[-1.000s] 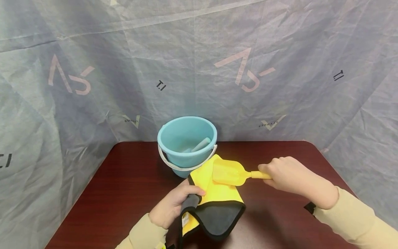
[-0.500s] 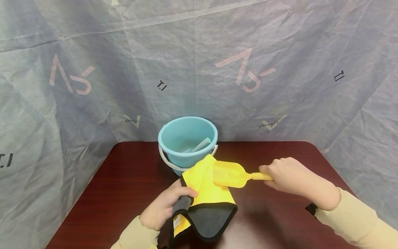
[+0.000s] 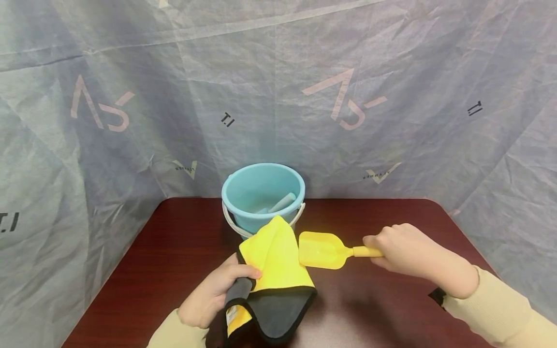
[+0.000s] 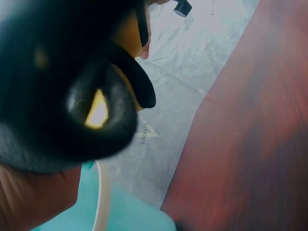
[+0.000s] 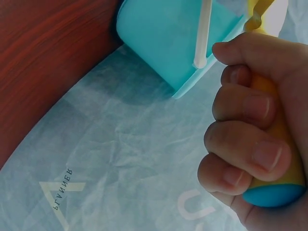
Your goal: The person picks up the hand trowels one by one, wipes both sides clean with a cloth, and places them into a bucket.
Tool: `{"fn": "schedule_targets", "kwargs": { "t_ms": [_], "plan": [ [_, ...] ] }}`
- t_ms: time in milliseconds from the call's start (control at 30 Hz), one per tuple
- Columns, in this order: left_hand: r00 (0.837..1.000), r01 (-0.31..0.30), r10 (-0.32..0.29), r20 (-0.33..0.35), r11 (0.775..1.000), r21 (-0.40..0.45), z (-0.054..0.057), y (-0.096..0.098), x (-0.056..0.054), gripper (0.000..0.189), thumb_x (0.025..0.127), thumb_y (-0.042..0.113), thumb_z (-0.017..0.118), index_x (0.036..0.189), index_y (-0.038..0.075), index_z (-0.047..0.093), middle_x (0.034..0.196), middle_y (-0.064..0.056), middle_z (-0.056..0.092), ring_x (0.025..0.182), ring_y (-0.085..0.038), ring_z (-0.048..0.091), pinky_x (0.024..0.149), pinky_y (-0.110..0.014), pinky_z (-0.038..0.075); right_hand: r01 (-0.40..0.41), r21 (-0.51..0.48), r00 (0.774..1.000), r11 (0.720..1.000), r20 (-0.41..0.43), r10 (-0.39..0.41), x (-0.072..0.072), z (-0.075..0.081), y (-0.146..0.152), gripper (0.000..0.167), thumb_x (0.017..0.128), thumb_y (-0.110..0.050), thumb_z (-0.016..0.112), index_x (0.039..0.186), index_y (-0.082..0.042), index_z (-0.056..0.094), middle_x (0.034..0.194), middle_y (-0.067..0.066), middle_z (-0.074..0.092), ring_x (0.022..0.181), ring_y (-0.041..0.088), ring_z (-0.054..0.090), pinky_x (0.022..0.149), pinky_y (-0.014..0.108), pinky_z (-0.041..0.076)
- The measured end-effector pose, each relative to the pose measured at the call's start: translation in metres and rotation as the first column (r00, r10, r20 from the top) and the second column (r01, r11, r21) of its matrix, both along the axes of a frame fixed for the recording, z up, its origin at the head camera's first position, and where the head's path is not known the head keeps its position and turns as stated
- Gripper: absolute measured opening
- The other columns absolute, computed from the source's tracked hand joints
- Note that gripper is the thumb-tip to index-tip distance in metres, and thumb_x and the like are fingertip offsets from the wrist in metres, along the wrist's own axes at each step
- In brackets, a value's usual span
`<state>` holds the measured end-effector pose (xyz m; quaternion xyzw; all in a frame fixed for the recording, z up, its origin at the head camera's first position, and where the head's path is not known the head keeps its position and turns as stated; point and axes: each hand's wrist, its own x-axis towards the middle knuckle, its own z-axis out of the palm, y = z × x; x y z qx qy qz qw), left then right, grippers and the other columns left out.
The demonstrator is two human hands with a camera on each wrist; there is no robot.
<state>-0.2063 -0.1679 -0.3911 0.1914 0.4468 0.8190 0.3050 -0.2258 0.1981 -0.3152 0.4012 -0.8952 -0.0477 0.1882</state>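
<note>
My left hand (image 3: 217, 290) grips a cloth (image 3: 278, 256), yellow on one face and dark grey with black edging on the other. The thumb presses on the yellow face. In the left wrist view, a blurred dark fold of the cloth (image 4: 115, 130) fills the upper left. The fingers of my right hand (image 3: 404, 251) curl round the handle of a yellow toy shovel (image 3: 322, 250), its flat blade pointing left. At the right edge of the cloth sits the blade's tip. A blue cap (image 5: 274, 195) ends the handle in the right wrist view.
A light blue bucket (image 3: 256, 221) with a white handle stands at the back of the dark red table (image 3: 183, 241). Inside it leans a pale blue stick-like piece (image 3: 283, 202). Behind the table hangs a grey printed sheet (image 3: 270, 96).
My left hand and the cloth have shifted left, so the shovel blade no longer overlaps the cloth's middle but meets its right edge. The shovel has dropped slightly.
</note>
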Motion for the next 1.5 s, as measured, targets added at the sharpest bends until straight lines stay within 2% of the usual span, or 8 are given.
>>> {"fn": "schedule_targets", "kwargs": {
  "t_ms": [333, 500, 667, 833, 1300, 1500],
  "plan": [
    [0.999, -0.025, 0.025, 0.020, 1.000, -0.007, 0.004, -0.024, 0.008, 0.039, 0.084, -0.007, 0.050, 0.120, 0.008, 0.048, 0.111, -0.003, 0.060, 0.103, -0.015, 0.059, 0.090, -0.028, 0.047, 0.011, 0.016, 1.000, 1.000, -0.016, -0.011, 0.001, 0.000, 0.004, 0.037, 0.063, -0.012, 0.071, 0.059, -0.025, 0.036, 0.051, -0.013, 0.022, 0.047, 0.005, 0.019, 0.041, 0.022, 0.018],
    [0.999, -0.032, 0.034, 0.039, 0.998, -0.050, 0.000, -0.034, 0.008, 0.038, 0.085, -0.005, 0.050, 0.121, 0.008, 0.049, 0.112, -0.004, 0.060, 0.105, -0.016, 0.060, 0.090, -0.029, 0.048, -0.011, -0.021, 0.997, 1.000, -0.072, 0.009, 0.000, 0.001, 0.009, 0.040, 0.060, -0.010, 0.071, 0.059, -0.024, 0.033, 0.053, -0.013, 0.017, 0.050, 0.005, 0.014, 0.042, 0.021, 0.014],
    [0.997, -0.038, 0.044, 0.057, 0.993, -0.109, -0.008, -0.035, 0.006, 0.036, 0.084, -0.004, 0.052, 0.118, 0.008, 0.049, 0.109, -0.003, 0.060, 0.101, -0.015, 0.060, 0.088, -0.028, 0.048, 0.000, -0.019, 0.998, 1.000, -0.061, -0.002, 0.000, 0.005, 0.010, 0.039, 0.061, -0.010, 0.070, 0.059, -0.024, 0.034, 0.052, -0.013, 0.018, 0.050, 0.005, 0.015, 0.042, 0.021, 0.014],
    [0.995, -0.032, 0.043, 0.089, 0.991, -0.130, -0.018, -0.030, 0.003, 0.035, 0.083, -0.004, 0.052, 0.116, 0.008, 0.048, 0.107, -0.003, 0.060, 0.099, -0.014, 0.061, 0.086, -0.027, 0.049, 0.009, -0.017, 0.998, 1.000, -0.065, -0.010, 0.000, 0.009, 0.010, 0.038, 0.062, -0.010, 0.070, 0.059, -0.024, 0.034, 0.052, -0.013, 0.019, 0.049, 0.005, 0.016, 0.042, 0.022, 0.016],
    [0.982, -0.093, 0.134, 0.136, 0.959, -0.268, -0.033, 0.004, -0.006, 0.031, 0.074, -0.002, 0.057, 0.103, 0.008, 0.051, 0.094, -0.001, 0.059, 0.087, -0.011, 0.058, 0.074, -0.022, 0.048, -0.010, -0.034, 0.997, 0.999, -0.082, 0.008, -0.001, 0.015, 0.003, 0.038, 0.063, -0.010, 0.069, 0.059, -0.023, 0.034, 0.051, -0.013, 0.019, 0.049, 0.005, 0.017, 0.042, 0.022, 0.015],
    [0.983, -0.070, 0.112, 0.147, 0.962, -0.264, -0.040, 0.021, -0.009, 0.034, 0.073, -0.003, 0.057, 0.105, 0.007, 0.055, 0.097, 0.000, 0.061, 0.089, -0.010, 0.058, 0.074, -0.022, 0.048, -0.015, -0.034, 0.997, 0.999, -0.079, 0.012, -0.001, 0.014, -0.001, 0.037, 0.064, -0.012, 0.070, 0.060, -0.023, 0.036, 0.050, -0.012, 0.021, 0.047, 0.006, 0.019, 0.041, 0.022, 0.017]
  ]
}}
